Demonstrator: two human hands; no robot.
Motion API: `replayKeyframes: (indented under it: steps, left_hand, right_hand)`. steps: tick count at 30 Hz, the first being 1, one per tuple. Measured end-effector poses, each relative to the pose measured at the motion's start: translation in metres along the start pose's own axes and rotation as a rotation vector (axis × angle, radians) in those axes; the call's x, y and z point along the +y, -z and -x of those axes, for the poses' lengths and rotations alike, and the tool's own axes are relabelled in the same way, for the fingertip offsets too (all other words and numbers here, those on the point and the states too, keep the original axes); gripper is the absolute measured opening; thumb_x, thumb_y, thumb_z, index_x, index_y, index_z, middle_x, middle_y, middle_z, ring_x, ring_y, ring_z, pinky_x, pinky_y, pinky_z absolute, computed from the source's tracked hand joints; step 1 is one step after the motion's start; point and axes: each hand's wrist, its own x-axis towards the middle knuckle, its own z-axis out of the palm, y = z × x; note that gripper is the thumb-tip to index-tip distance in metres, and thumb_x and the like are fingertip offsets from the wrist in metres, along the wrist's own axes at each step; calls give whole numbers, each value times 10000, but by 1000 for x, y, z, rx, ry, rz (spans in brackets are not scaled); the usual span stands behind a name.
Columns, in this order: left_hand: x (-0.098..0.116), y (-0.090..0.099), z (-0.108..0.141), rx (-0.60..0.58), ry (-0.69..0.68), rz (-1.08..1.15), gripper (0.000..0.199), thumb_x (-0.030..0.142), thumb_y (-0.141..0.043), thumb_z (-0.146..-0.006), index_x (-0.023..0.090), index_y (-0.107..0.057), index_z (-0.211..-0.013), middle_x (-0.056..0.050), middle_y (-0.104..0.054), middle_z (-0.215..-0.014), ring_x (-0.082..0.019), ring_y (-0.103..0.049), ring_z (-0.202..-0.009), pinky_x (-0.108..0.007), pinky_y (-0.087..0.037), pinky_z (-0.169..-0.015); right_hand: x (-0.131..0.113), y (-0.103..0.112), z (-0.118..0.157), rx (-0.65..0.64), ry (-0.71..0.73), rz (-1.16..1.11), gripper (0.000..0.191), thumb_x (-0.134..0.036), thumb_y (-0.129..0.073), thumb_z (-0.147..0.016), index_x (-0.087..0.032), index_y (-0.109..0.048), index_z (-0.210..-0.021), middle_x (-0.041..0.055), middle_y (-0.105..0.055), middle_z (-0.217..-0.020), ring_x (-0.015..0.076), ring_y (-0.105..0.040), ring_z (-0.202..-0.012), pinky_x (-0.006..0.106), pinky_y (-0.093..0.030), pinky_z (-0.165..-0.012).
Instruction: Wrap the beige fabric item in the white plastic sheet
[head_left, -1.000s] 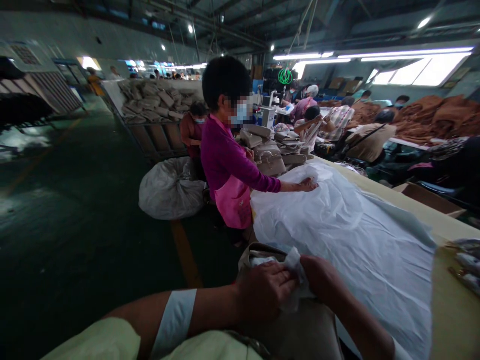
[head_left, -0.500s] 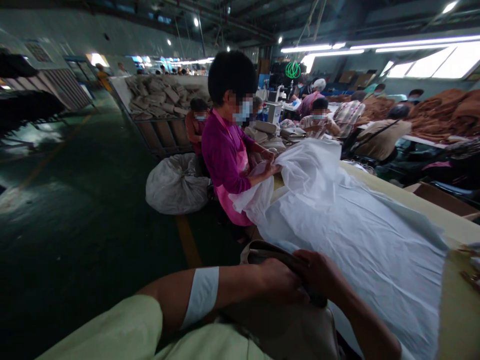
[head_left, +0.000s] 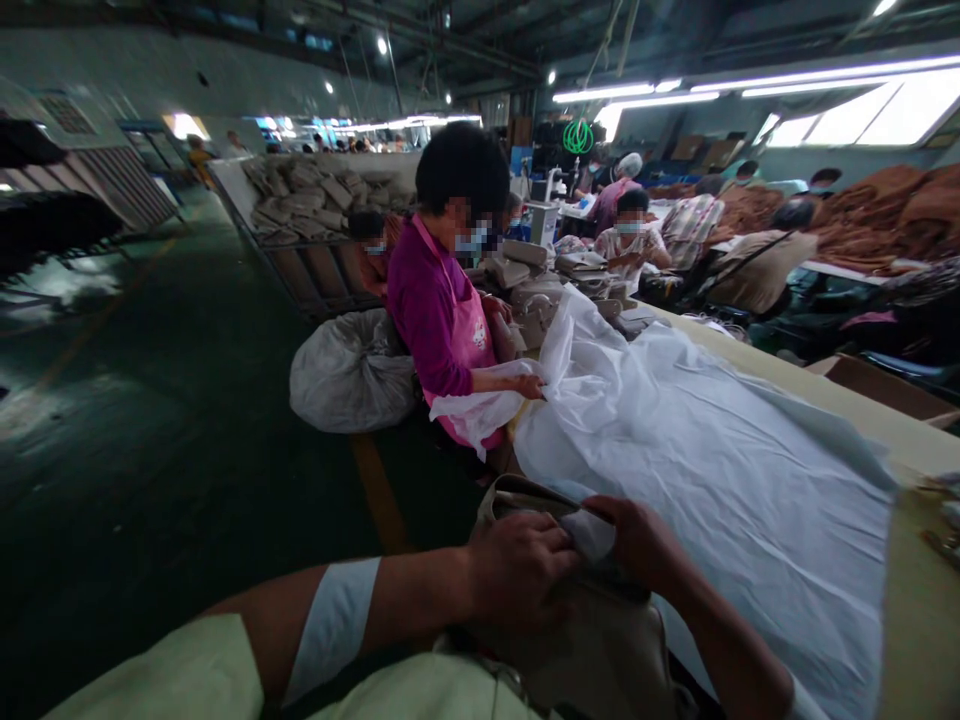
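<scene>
At the worktable (head_left: 919, 610), the left hand (head_left: 517, 570) and right hand (head_left: 637, 540) hold a beige bag (head_left: 577, 650). Their fingers (head_left: 551, 550) pinch white tissue (head_left: 590, 534).

Beige handbag (head_left: 592, 640), top open, crumpled white tissue paper (head_left: 589, 533) tucked into its mouth

The head camera looks forward and down along the work table (head_left: 847, 425), close above the left hand (head_left: 517, 570) and right hand (head_left: 637, 540).

I'm seeing a dim hall lit by ceiling tube lights (head_left: 637, 97) and glaring windows (head_left: 847, 115). The floor (head_left: 150, 400) lies in deep shadow, and the frame bows at its edges.
</scene>
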Motion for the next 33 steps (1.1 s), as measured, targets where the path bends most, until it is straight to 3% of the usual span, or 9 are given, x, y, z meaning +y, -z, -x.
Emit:
replayKeyframes:
  steps: [3, 7, 9, 14, 20, 23, 26, 30, 33]
  left_hand:
    - [7, -7, -27, -179, 68, -61, 626, 668, -552, -968, 116, -721, -1211, -161, -745, -1165, -321, -687, -1098, -432, -546, -960]
    - [13, -3, -45, -366, 132, -87, 621, 657, -552, -980, 89, -768, -1107, -163, -777, -1061, -341, -707, -1100, -446, -531, -1003]
    - [14, 4, -42, -331, 115, -80, 593, 634, -582, -972, 90, -742, -1147, -163, -764, -1100, -336, -716, -1066, -443, -553, -960]
    - [8, 10, -29, -56, 120, -16, 441, 484, -583, -1011, 97, -669, -1206, -159, -714, -1215, -289, -693, -1110, -388, -563, -958]
    - [10, -9, -38, -322, -46, 7, 568, 559, -574, -998, 71, -686, -1266, -160, -711, -1303, -326, -676, -1202, -406, -582, -956]
    - [12, 0, -30, -242, -51, -19, 567, 567, -586, -992, 79, -686, -1261, -170, -701, -1304, -330, -683, -1170, -427, -575, -964]
    - [8, 10, -18, -100, 69, -52, 520, 575, -567, -1001, 99, -733, -1131, -173, -730, -1177, -309, -704, -1081, -406, -569, -939]
    - [-5, 10, -19, -372, 304, -4, 612, 678, -522, -985, 132, -795, -1025, -141, -781, -1029, -283, -746, -974, -341, -587, -814]
    - [-7, 13, -29, -498, 353, 16, 622, 675, -487, -1001, 147, -813, -963, -125, -793, -899, -284, -763, -920, -331, -588, -779]
  right_hand:
    - [-2, -2, -2, -21, 5, 46, 293, -376, -481, -843, -218, -728, -845, 35, -726, -753, 232, -694, -772, 312, -422, -695]
    - [0, -2, -3, -23, -4, 46, 317, -426, -514, -841, -213, -743, -894, 25, -717, -754, 214, -656, -738, 311, -399, -677]
    - [5, -1, -4, -28, -2, -2, 334, -437, -538, -836, -207, -764, -921, 14, -719, -751, 200, -636, -717, 300, -409, -678]
    - [10, 1, -4, -10, 25, -97, 332, -464, -589, -825, -186, -772, -832, -1, -703, -711, 184, -607, -695, 273, -431, -662]
    - [5, -1, -3, -63, 30, -138, 293, -421, -594, -804, -193, -771, -848, 4, -722, -754, 189, -621, -717, 274, -451, -685]
    - [8, 0, -4, -85, 36, -172, 317, -432, -585, -816, -188, -775, -889, 15, -736, -798, 205, -635, -761, 284, -459, -714]
    - [10, -1, -6, -91, 20, -169, 359, -466, -583, -815, -179, -770, -920, 16, -718, -789, 202, -614, -747, 290, -445, -696]
    - [8, -3, -9, -116, 3, -144, 316, -445, -580, -801, -185, -745, -876, 2, -679, -748, 182, -581, -705, 293, -403, -663]
    - [5, -3, -11, -151, -6, -186, 316, -431, -599, -790, -179, -755, -901, -7, -648, -718, 173, -556, -697, 298, -387, -664]
